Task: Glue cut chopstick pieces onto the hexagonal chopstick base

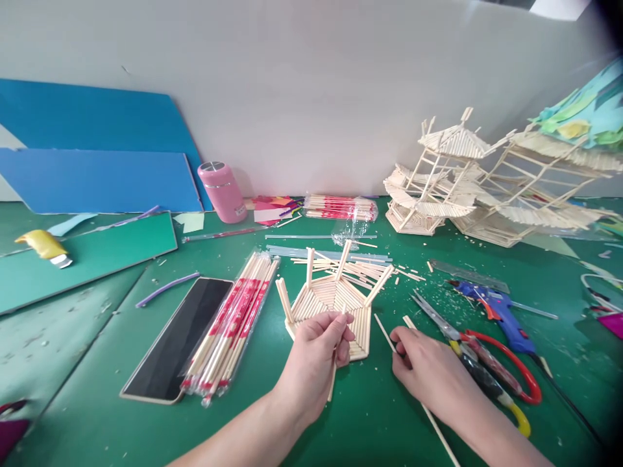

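Note:
My left hand point(318, 347) is closed in a pinch on a thin wooden stick point(333, 383), which runs down below the fingers. It is over the front of a polygonal stick base point(316, 301) with short upright posts at its corners. Part of that base is hidden behind my fingers. To the right, my right hand point(423, 366) is closed with its fingertips on a thin wooden stick point(384, 331). A longer stick point(440, 434) passes under this hand; whether the fingers grip it too I cannot tell. Scissors point(438, 318) lie just beyond the right hand.
Pliers point(487, 376) and a blue glue gun point(506, 314) with its cord lie at right. Packed chopsticks point(238, 318) and a dark phone-like slab point(180, 344) are left. Behind stand stick pagodas point(428, 188), a pink flask point(221, 194) and loose sticks point(360, 269).

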The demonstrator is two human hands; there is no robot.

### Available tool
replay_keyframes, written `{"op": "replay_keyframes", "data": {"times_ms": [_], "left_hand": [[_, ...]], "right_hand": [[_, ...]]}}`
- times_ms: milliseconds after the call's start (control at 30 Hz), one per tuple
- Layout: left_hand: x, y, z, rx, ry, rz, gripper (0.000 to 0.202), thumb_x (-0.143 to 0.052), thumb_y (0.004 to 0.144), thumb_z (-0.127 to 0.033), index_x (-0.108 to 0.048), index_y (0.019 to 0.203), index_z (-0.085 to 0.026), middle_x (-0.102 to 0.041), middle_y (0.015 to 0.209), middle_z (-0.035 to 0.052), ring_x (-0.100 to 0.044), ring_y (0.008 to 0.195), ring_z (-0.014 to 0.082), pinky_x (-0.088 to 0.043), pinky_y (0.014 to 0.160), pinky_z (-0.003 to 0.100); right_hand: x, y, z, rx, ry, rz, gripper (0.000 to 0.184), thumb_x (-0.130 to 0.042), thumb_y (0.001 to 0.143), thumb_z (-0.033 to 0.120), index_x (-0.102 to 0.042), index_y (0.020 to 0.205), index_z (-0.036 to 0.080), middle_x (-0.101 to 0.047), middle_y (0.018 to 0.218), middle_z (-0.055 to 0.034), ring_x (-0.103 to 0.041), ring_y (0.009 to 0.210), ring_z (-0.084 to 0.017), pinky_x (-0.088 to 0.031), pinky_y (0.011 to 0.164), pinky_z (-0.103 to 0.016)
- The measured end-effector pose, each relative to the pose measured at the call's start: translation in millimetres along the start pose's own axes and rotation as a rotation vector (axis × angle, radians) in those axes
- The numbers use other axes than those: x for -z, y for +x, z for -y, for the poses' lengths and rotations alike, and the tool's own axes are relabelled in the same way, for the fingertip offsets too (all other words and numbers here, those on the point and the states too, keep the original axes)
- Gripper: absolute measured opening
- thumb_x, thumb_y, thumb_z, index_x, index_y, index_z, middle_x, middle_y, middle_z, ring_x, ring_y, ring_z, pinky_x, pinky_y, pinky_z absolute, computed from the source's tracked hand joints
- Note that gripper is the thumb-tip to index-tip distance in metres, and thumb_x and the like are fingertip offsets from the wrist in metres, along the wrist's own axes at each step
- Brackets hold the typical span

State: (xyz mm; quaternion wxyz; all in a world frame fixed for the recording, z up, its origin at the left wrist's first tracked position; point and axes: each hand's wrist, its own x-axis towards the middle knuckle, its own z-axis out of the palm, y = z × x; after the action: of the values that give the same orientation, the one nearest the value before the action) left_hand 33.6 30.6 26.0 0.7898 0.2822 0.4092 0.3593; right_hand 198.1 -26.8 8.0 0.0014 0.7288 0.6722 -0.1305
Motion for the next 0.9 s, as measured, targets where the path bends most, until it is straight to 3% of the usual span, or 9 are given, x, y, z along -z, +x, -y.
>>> {"op": "replay_keyframes", "data": {"times_ms": [133,233,367,500,667,900], "left_hand": [[-0.7,-1.4,0.6,0.013,0.011,-0.004,0.016,-0.057,0.076,-0.026,-0.057,0.074,-0.01,-0.05,0.059,-0.0021,-0.038,0.043,0.0032,-0.03,0.046,0.019],[-1.1,-1.2,1.8,0.026,-0.001,-0.018,0.015,-0.058,0.075,-0.025,-0.056,0.07,-0.011,-0.05,0.058,-0.0021,-0.04,0.044,0.0035,-0.031,0.046,0.018],[-3.3,-1.9,2.0,0.018,-0.045,-0.001,0.015,-0.058,0.074,-0.024,-0.057,0.069,-0.011,-0.054,0.062,0.0007,-0.047,0.05,0.0064,-0.038,0.05,0.02],[-6.4,-7.2,-0.9,0.002,-0.14,0.017,0.012,-0.059,0.075,-0.022,-0.059,0.071,-0.011,-0.057,0.069,0.0037,-0.054,0.065,0.0111,-0.046,0.064,0.025],[-7.6,-14.5,-3.5,-0.045,-0.203,0.041,0.012,-0.058,0.076,-0.022,-0.06,0.071,-0.011,-0.062,0.071,0.0054,-0.058,0.065,0.0124,-0.046,0.063,0.023],[-7.7,-15.6,-4.6,-0.058,-0.205,0.03,0.012,-0.057,0.077,-0.022,-0.062,0.075,-0.011,-0.065,0.074,0.0075,-0.06,0.069,0.0149,-0.046,0.059,0.022]], "right_hand": [[4.8,7.1,-5.0,-0.021,0.021,0.002,0.018,-0.042,0.068,0.007,-0.052,0.077,0.018,-0.059,0.064,-0.0029,-0.06,0.059,-0.022,-0.039,0.053,-0.03],[11.8,3.5,-6.2,-0.037,0.105,0.01,0.016,-0.041,0.07,0.009,-0.05,0.078,0.02,-0.058,0.06,0.0014,-0.058,0.055,-0.016,-0.04,0.05,-0.025],[22.6,-8.1,9.7,0.033,0.585,0.036,0.011,-0.044,0.075,0.017,-0.047,0.085,0.021,-0.056,0.067,0.0023,-0.056,0.058,-0.011,-0.045,0.052,-0.019],[23.4,-11.9,37.3,0.088,0.897,-0.081,0.007,-0.048,0.077,0.021,-0.048,0.084,0.019,-0.055,0.07,0.0005,-0.055,0.06,-0.01,-0.046,0.053,-0.018],[16.2,-6.8,56.4,0.1,0.961,-0.127,0.004,-0.05,0.078,0.022,-0.051,0.08,0.019,-0.058,0.069,0.0002,-0.056,0.059,-0.01,-0.046,0.054,-0.018],[14.6,-5.1,58.2,0.127,0.985,-0.108,0.005,-0.049,0.08,0.022,-0.052,0.083,0.019,-0.06,0.072,-0.0004,-0.057,0.061,-0.011,-0.045,0.054,-0.018]]}}
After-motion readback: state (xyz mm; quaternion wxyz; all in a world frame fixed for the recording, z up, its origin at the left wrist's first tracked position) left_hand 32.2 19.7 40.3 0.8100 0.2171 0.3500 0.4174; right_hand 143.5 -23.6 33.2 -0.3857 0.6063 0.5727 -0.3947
